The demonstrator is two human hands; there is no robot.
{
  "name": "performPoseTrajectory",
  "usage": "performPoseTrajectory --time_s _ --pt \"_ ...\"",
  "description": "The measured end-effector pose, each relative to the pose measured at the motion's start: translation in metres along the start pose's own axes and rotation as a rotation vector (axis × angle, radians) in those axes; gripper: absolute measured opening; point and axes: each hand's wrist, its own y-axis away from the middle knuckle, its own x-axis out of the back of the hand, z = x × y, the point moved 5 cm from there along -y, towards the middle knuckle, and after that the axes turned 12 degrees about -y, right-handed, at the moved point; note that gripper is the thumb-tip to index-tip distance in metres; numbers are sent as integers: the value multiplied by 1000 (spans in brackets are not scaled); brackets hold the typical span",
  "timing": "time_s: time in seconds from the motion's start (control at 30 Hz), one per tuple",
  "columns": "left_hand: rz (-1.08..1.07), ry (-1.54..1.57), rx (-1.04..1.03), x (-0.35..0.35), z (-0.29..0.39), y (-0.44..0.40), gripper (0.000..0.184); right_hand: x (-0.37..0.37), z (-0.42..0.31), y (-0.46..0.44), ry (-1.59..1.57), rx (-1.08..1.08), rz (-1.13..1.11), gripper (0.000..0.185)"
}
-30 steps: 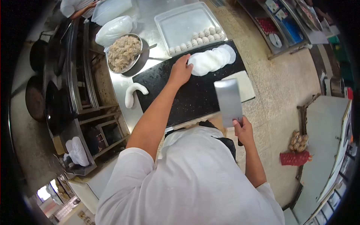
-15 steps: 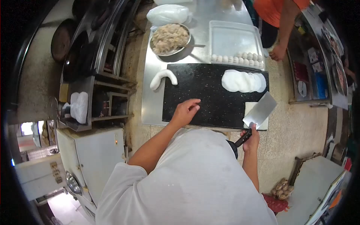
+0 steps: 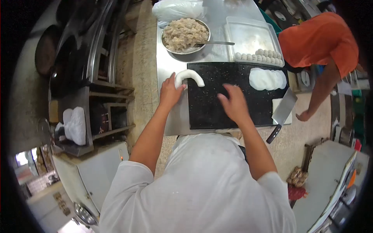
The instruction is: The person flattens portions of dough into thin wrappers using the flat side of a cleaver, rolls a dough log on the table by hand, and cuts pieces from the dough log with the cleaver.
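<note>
A curved roll of white dough [image 3: 190,73] lies across the left edge of the black board [image 3: 217,112]. My left hand [image 3: 171,91] is at its left end, fingers apart and touching or nearly touching it. Over the middle of the board, my right hand [image 3: 234,101] is empty, with fingers spread and slightly blurred. Overlapping round white wrappers [image 3: 267,79] lie at the board's upper right. The cleaver [image 3: 284,106] rests on a folded white cloth [image 3: 288,119] at the right corner, its black handle sticking out over the edge.
Behind the board stand a bowl of filling [image 3: 185,35] with a utensil in it and a clear tray [image 3: 252,29] holding several dumplings [image 3: 264,57]. A plastic bag [image 3: 179,11] lies at the back. To the right, a person in orange [image 3: 318,39] leans in, one arm hanging near the cleaver.
The cleaver has left my right hand and lies on the cloth. My right hand moved left over the board, my left hand to the dough. The person in orange has come further into view.
</note>
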Motion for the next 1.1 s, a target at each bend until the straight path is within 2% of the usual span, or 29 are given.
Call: performPoseTrajectory --time_s 0.03,0.13,0.2,0.27,0.37,0.43,0.53,0.6,0.63,0.7,0.73,0.77,0.8,0.87,0.9,0.97,1.03,1.1 --pt "-46 -17 -46 -1 -3 -5 67 -30 -14 -22 31 -9 -18 51" --pt "-75 110 -154 -2 -12 -20 58 -97 -21 -66 86 40 -17 47" --pt "-115 157 -174 3 -13 -22 55 -120 -15 -81 346 -89 -193 44" --pt "-148 191 -191 14 -12 -24 52 -111 -13 -84 370 -93 -215 43" --pt "-157 215 -346 30 0 -10 50 -80 -27 -61 337 -84 -229 41" --pt "-120 199 -536 37 19 7 51 -57 -39 -32 304 -76 -203 41" --pt "-183 67 -663 21 56 36 54 -25 -45 13 317 -121 -129 41" --pt "-147 83 -750 4 74 59 53 -13 -38 48 322 -227 -80 44" --pt "-87 -18 -844 1 85 72 52 -8 -37 67 326 -237 -70 44" --pt "-39 -108 -957 -15 100 96 52 -1 -27 99 403 -428 -83 45" --pt "-56 -96 -976 -23 105 105 52 -3 -25 108 401 -431 -78 45" --pt "-53 -176 -1014 -31 108 115 55 -3 -28 114 490 -363 21 46" --pt "-60 -180 -1025 -28 113 116 55 -5 -30 121 577 -300 122 47" --pt "-128 -106 -797 -20 122 105 64 -21 -27 115 544 -342 147 45" --pt "-180 -167 -755 -28 126 94 69 -30 -38 101 508 -284 131 47" --pt "-156 -218 -721 -43 137 63 69 -35 -30 86 458 -200 98 50" --pt "-126 -278 -649 -54 149 35 68 -30 3 68 491 -230 137 55" --pt "-83 -320 -692 -58 164 11 67 -9 23 43 555 -120 66 56"
